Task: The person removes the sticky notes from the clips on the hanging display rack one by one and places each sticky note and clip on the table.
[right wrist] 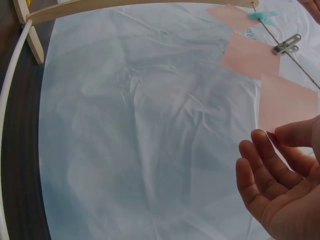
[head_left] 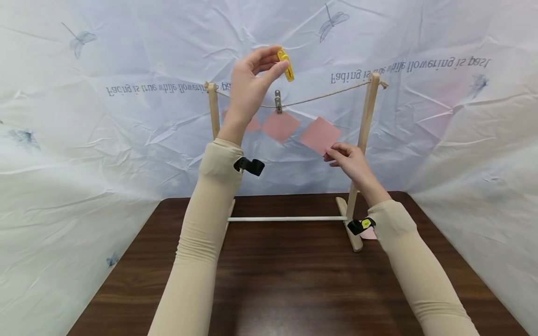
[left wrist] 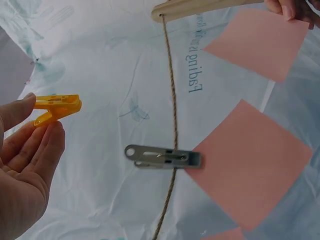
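My left hand (head_left: 250, 84) pinches a yellow clothespin (head_left: 286, 64) between thumb and fingers, above the twine line (head_left: 323, 95). In the left wrist view the yellow clothespin (left wrist: 57, 107) is clear of the twine. My right hand (head_left: 350, 163) pinches the lower corner of a pink paper square (head_left: 320, 135), held below the line on its right part. Beside it, a second pink square (head_left: 280, 126) hangs from the twine by a grey clothespin (head_left: 278, 101). A third pink square (right wrist: 231, 16) hangs by a teal clothespin (right wrist: 263, 16); my left arm partly covers it in the head view.
Two wooden posts, the left post (head_left: 214, 109) and the right post (head_left: 368, 116), carry the twine. A white rod (head_left: 287, 219) joins their feet above the dark wooden table (head_left: 286, 280). Another pink paper (head_left: 369, 233) lies by the right foot. Pale printed sheeting (head_left: 168, 140) surrounds the table.
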A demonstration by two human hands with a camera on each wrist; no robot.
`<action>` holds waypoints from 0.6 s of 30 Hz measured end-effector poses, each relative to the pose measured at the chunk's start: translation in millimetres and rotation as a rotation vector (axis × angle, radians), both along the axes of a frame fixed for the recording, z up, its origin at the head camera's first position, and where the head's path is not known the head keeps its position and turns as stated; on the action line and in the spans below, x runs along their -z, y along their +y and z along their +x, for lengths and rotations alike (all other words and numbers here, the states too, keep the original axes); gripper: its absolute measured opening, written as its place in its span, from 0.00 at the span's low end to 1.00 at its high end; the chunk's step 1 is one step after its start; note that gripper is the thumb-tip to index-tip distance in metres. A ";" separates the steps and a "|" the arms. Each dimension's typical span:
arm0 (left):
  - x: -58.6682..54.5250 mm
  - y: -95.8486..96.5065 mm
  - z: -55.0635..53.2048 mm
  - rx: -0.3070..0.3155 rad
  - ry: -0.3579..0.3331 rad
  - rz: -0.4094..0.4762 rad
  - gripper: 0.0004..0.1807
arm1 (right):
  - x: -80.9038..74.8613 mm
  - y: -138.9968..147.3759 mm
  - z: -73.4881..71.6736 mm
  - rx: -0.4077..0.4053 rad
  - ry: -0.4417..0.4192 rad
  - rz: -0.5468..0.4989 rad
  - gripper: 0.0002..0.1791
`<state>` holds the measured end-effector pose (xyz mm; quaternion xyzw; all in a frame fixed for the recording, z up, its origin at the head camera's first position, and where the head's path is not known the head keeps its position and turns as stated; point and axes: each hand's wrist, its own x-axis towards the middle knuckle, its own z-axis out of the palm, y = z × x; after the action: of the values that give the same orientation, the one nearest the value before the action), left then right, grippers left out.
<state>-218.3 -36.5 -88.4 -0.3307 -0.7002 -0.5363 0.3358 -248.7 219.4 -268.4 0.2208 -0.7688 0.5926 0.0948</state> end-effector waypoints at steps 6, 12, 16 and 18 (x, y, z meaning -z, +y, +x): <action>-5.7 -18.2 10.7 0.031 0.002 0.080 0.20 | -0.2 5.4 3.2 -0.016 -0.016 -0.058 0.20; -10.0 -37.0 25.0 0.053 -0.016 0.198 0.18 | 1.0 14.7 6.7 -0.020 -0.023 -0.110 0.17; -10.5 -56.6 30.9 0.025 -0.017 0.267 0.17 | 3.1 21.1 8.9 0.003 -0.010 -0.109 0.13; -10.3 -68.9 31.6 0.012 -0.009 0.295 0.18 | 4.0 24.4 9.7 0.013 -0.003 -0.126 0.11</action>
<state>-186.7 -105.4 -78.0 -0.2793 -0.6134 -0.6369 0.3744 -239.1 243.9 -272.5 0.2087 -0.7316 0.6394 0.1111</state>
